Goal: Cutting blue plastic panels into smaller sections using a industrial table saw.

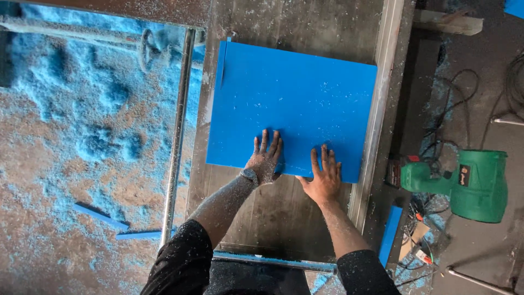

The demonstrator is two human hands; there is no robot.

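Workshop floor (82, 136), seen from above: I log it as coated with blue and tan sawdust, with two thin blue offcut strips (117, 224) lying on it at lower left.

Tabletop (284, 218): grey metal saw bench, dusty, with a raised metal rail (376, 109) along its right edge and a round steel bar (177, 136) along its left.

Blue plastic sheet (297, 104): large, rectangular, lying flat on the tabletop, its right edge against the rail, its surface speckled with pale chips. A thin sliver of blue (222, 60) stands off its upper left edge.

Left hand (265, 158): I see it laid palm down on the near edge of the sheet, fingers stretched out and flat, no grip closed around anything; a wristwatch (250, 175) sits at the wrist and dust covers the skin.

Right hand (323, 177): also palm down on the near edge of the sheet, just beside the left, fingers spread and pressing flat, grip open.

Sleeves (183, 262): black, dusted with chips.

Green power tool (469, 183): resting on the dark floor to the right of the bench, amid black cables (453, 98). A narrow blue strip (390, 235) leans near the bench's right side.
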